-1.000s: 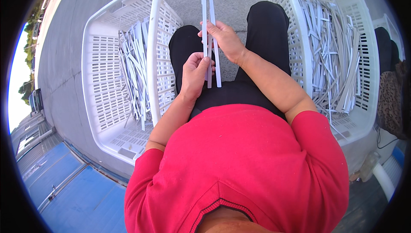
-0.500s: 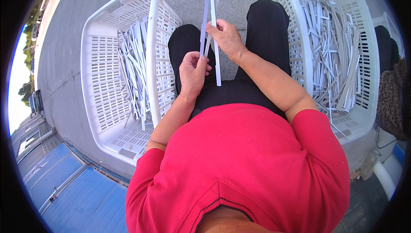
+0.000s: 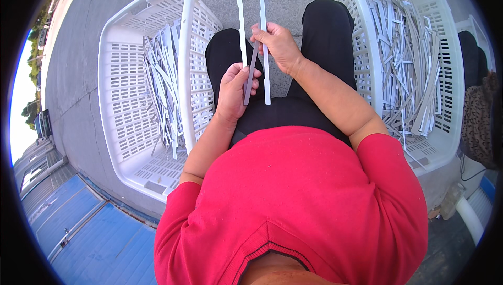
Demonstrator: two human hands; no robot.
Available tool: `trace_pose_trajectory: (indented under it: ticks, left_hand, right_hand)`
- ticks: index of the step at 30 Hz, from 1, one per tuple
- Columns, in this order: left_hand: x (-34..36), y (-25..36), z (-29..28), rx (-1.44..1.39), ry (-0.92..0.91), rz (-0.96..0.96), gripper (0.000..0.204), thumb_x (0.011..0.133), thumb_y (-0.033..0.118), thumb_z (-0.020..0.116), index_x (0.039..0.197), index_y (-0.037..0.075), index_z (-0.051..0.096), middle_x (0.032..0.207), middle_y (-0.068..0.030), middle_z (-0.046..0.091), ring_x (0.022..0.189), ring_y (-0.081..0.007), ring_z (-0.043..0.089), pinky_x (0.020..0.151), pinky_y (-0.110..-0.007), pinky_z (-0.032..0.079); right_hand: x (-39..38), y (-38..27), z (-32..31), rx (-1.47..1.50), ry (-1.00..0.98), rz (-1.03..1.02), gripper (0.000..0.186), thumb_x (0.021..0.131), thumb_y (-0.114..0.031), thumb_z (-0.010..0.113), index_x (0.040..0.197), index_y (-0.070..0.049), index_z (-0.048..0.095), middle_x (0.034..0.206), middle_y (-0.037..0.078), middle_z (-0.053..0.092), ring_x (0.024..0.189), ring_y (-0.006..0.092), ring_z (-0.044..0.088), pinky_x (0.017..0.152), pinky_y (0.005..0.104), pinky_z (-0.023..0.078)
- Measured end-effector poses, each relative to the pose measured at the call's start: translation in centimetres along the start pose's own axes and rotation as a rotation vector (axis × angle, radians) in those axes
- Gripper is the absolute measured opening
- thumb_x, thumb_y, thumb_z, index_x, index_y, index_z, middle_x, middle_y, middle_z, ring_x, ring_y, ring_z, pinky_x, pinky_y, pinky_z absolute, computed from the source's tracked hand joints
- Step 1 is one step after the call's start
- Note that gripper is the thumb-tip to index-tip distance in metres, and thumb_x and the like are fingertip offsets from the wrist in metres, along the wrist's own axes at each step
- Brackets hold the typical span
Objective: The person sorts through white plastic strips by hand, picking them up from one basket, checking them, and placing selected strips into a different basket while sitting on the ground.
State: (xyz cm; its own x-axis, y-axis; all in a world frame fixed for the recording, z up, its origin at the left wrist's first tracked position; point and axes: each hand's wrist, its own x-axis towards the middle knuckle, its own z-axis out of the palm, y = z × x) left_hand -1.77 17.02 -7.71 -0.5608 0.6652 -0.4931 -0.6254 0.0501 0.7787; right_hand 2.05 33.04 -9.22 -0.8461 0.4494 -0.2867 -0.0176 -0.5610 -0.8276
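Observation:
Long narrow strips are held upright over my lap. My left hand [image 3: 234, 88] is closed on a white strip [image 3: 241, 18] and the lower part of a greyer strip [image 3: 248, 88]. Higher and to the right, my right hand [image 3: 279, 46] pinches a second white strip [image 3: 261, 2], with the grey one passing behind it. The strips' top ends run out of view, and the lower end of the right-hand strip hangs over my black trousers [image 3: 325, 33].
White plastic baskets [image 3: 187, 75] [image 3: 377, 96] flank my legs, each holding many loose pale strips [image 3: 165, 86] [image 3: 398, 59]. Dark clothing or legs [image 3: 468, 54] and a patterned cloth [image 3: 476, 122] lie beyond the right basket. Grey concrete [image 3: 76, 86] surrounds them; blue panels [image 3: 99, 238] show lower left.
The left white strip's upper part has swung leftward, away from the right one. The grey strip now crosses between my hands. Both hands have shifted only slightly.

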Motion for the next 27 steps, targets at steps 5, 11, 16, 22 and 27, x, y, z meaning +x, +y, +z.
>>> trace_pose_trajectory:
  ticks: [5, 11, 16, 22, 27]
  left_hand:
    - [0.2, -0.1, -0.6, -0.093, -0.072, -0.030, 0.008, 0.090, 0.014, 0.051, 0.093, 0.007, 0.048, 0.082, -0.0055, 0.058, 0.063, -0.0099, 0.050, 0.052, -0.020, 0.041]
    - [0.5, -0.4, -0.8, -0.020, -0.031, -0.016, 0.013, 0.087, 0.012, 0.056, 0.098, 0.006, 0.053, 0.080, -0.0028, 0.057, 0.065, -0.0086, 0.051, 0.053, -0.018, 0.039]
    - [0.5, -0.7, -0.5, 0.069, 0.011, 0.000, 0.018, 0.085, 0.010, 0.059, 0.102, 0.004, 0.055, 0.080, -0.0015, 0.058, 0.067, -0.0075, 0.052, 0.058, -0.019, 0.042]
    - [0.2, -0.7, 0.4, 0.129, 0.003, -0.029, 0.019, 0.087, 0.011, 0.057, 0.104, 0.002, 0.056, 0.084, -0.0021, 0.059, 0.073, -0.0074, 0.055, 0.068, -0.021, 0.045]
    - [0.0, -0.4, 1.2, 0.162, -0.132, -0.055, 0.024, 0.091, 0.013, 0.049, 0.110, 0.000, 0.051, 0.102, -0.0116, 0.061, 0.087, -0.0141, 0.060, 0.074, -0.026, 0.050]
  right_hand:
    - [-0.1, -0.2, 0.1, 0.006, -0.042, 0.015, 0.029, 0.089, -0.022, 0.056, 0.107, 0.001, 0.054, 0.081, 0.005, 0.059, 0.063, 0.0080, 0.050, 0.057, 0.0221, 0.042]
    - [0.0, 0.1, 0.1, -0.051, -0.039, 0.041, 0.035, 0.091, -0.026, 0.051, 0.111, 0.002, 0.052, 0.085, 0.005, 0.060, 0.072, 0.0084, 0.051, 0.062, 0.0239, 0.044]
    - [0.3, 0.5, 0.0, -0.089, -0.049, 0.030, 0.036, 0.092, -0.029, 0.049, 0.110, 0.002, 0.053, 0.086, 0.005, 0.060, 0.074, 0.0094, 0.052, 0.064, 0.0245, 0.044]
    - [0.4, 0.8, -0.2, -0.137, -0.040, 0.055, 0.034, 0.093, -0.030, 0.048, 0.107, 0.000, 0.054, 0.090, 0.006, 0.058, 0.075, 0.0103, 0.052, 0.066, 0.0248, 0.044]
    - [0.1, 0.5, 0.2, -0.107, 0.009, -0.006, 0.032, 0.092, -0.031, 0.049, 0.102, -0.001, 0.056, 0.088, 0.006, 0.059, 0.076, 0.0115, 0.053, 0.067, 0.0281, 0.045]
